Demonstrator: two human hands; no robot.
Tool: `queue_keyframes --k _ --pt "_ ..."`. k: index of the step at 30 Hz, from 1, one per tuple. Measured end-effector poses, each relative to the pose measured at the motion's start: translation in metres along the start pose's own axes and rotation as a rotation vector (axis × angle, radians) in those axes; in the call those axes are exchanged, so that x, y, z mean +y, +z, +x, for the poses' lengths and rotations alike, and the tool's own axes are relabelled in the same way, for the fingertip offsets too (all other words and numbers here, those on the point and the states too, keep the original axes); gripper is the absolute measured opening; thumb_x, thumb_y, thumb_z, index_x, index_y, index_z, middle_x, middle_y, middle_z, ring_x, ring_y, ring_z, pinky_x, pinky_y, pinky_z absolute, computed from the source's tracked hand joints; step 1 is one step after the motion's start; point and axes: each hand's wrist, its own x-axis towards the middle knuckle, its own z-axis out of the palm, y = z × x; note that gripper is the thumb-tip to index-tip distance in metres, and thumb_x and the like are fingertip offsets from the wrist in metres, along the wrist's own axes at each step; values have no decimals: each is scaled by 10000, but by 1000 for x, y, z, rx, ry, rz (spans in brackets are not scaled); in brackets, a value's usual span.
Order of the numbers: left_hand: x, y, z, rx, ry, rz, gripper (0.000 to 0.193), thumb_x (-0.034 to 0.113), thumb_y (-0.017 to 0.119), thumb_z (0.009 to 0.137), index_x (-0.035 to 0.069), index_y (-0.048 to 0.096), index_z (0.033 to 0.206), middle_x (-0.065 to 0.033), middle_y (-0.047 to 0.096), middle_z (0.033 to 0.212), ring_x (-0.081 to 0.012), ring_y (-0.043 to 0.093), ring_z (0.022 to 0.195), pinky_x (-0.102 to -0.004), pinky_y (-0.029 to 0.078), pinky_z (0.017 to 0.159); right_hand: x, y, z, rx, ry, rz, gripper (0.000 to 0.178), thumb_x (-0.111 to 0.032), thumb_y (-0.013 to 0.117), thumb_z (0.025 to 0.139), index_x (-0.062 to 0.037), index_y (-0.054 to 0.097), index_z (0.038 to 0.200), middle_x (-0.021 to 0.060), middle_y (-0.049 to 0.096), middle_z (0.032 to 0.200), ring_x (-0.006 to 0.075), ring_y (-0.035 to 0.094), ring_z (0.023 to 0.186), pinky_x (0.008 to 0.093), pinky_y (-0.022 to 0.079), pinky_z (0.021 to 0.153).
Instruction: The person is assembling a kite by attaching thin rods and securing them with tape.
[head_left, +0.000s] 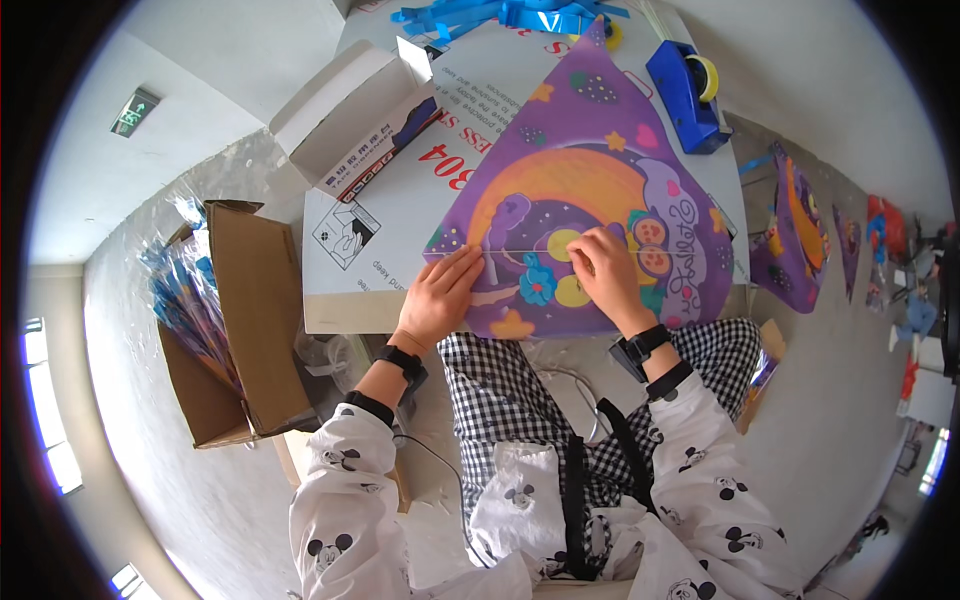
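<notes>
In front of me lies a purple triangular kite [590, 125], printed with an orange crescent, flowers, stars and hearts. Its point faces the far side of the table. A thin pale line [690, 252], rod or string, runs across it from side to side. My left hand [440, 290] rests flat on the kite's left corner, fingers stretched out together, at one end of the line. Near the kite's middle, my right hand [608, 275] has its fingertips pinched together over the line. What lies between those fingertips is too small to make out.
On the table [350, 290] stand an open white carton [360, 125] and a blue tape dispenser [688, 98]. Blue strips [530, 14] lie at the far edge. A cardboard box [255, 320] of wrapped items stands left; another purple kite [795, 235] hangs right.
</notes>
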Motion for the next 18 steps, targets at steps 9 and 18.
queue_keyframes --k 9,18 --pt "1 -2 -1 4 -12 -22 490 -5 596 706 16 601 1195 -80 570 1308 -238 525 1232 -374 463 970 -3 -5 7 -11 -184 -227 131 -33 682 743 -81 593 827 36 551 814 228 579 782 355 482 676" --pt "-2 0 -3 -1 -4 0 498 13 599 701 29 601 1199 -64 566 1315 -231 529 1226 -367 466 960 -9 -5 6 -12 -134 -176 143 -40 689 767 -84 565 824 32 548 814 229 573 784 358 464 695"
